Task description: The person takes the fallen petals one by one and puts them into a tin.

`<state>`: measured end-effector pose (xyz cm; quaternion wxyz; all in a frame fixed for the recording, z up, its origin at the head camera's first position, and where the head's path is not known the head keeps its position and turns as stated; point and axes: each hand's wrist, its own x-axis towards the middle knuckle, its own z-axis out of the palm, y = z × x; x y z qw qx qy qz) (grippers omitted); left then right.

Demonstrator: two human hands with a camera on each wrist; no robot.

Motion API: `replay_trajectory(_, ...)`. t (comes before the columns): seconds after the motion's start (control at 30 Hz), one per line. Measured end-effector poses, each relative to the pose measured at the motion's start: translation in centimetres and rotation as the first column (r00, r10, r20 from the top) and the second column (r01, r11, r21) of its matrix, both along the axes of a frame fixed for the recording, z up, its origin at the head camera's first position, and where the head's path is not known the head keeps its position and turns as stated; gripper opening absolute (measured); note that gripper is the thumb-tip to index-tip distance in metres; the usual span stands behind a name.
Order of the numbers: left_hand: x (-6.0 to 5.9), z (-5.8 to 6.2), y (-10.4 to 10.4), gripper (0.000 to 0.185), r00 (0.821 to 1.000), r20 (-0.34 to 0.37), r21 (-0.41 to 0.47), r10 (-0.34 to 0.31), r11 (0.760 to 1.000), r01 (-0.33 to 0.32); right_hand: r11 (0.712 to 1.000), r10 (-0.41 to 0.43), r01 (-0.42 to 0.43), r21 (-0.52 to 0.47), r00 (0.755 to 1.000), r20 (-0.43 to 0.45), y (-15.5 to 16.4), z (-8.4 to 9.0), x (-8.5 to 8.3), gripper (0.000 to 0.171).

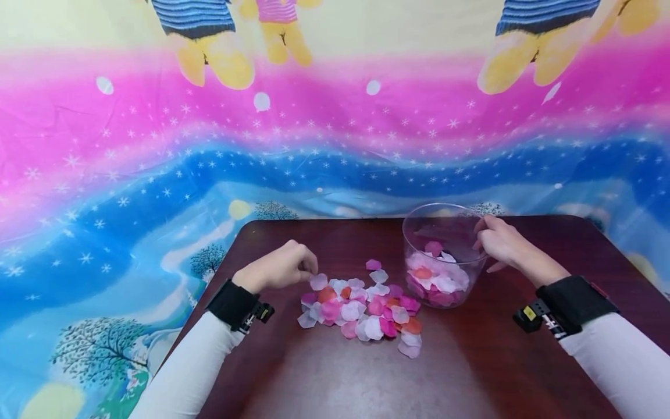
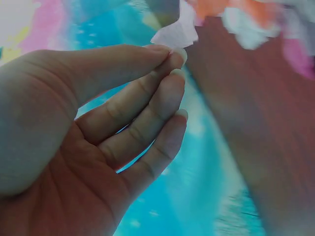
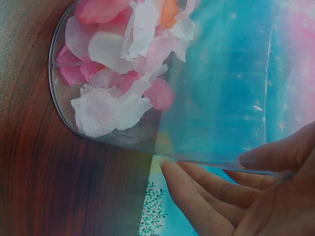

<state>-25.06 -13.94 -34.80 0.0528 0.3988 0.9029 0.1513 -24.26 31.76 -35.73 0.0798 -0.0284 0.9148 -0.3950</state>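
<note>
Two hands at work over a dark wooden table [image 1: 471, 372], backed by a bright printed cloth [image 1: 131, 174] in pink and blue.

Far left in the head view: left hand [image 1: 280, 269] curled at the left edge of a loose heap of fabric petals [image 1: 361, 308], fingertips bunched on a pale petal [image 1: 318, 281]; grip hard to judge from above. Made plain by the left wrist view: thumb and forefinger [image 2: 170, 55] pinching a white petal [image 2: 176, 33] by its edge, the other fingers loosely curled below and touching nothing, table and blurred petals off to the right.

Centre of the head view: heap spread flat on the table, pink, white and orange, just left of a clear plastic bowl [image 1: 419, 233], the nearest petals almost touching its base.

Right: bowl upright on the table, partly filled with more petals [image 1: 437, 279]. Right hand [image 1: 499, 241] on the far right rim, fingers curved over the edge, black wrist strap [image 1: 573, 302] behind. Closer still in the right wrist view: fingers [image 3: 197, 189] outside the wall, thumb [image 3: 275, 152] across the rim, clear wall clamped between them; petals in the bowl [image 3: 118, 83] seen through the plastic, piled against base and side.
</note>
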Motion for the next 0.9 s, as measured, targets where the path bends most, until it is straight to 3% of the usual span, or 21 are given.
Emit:
replay_trajectory(0.17,-0.4,3.4,4.0,0.010,0.996,-0.060,-0.002,-0.068,0.998,0.068,1.000,-0.012,0.012,0.008,1.000,-0.001,0.1,0.1,0.0,0.047)
replay_trajectory(0.3,-0.6,6.2,8.3,0.010,0.976,-0.142,0.046,-0.166,0.984,0.174,1.000,-0.015,0.015,0.006,1.000,-0.003,0.1,0.2,0.1,0.046)
replay_trajectory(0.47,-0.7,8.0,12.9,0.013,0.952,-0.193,0.102,-0.239,0.960,0.262,1.000,-0.018,0.018,0.003,1.000,-0.004,-0.2,0.3,0.2,0.044)
replay_trajectory(0.67,-1.5,7.6,16.3,0.016,0.943,-0.213,0.129,-0.255,0.949,0.286,1.000,-0.021,0.021,0.004,1.000,-0.004,-0.6,0.2,0.1,0.045)
replay_trajectory(0.9,-2.1,5.2,17.4,0.015,0.949,-0.232,0.160,-0.212,0.954,0.252,1.000,-0.028,0.028,0.009,1.000,-0.007,-0.2,0.1,0.2,0.046)
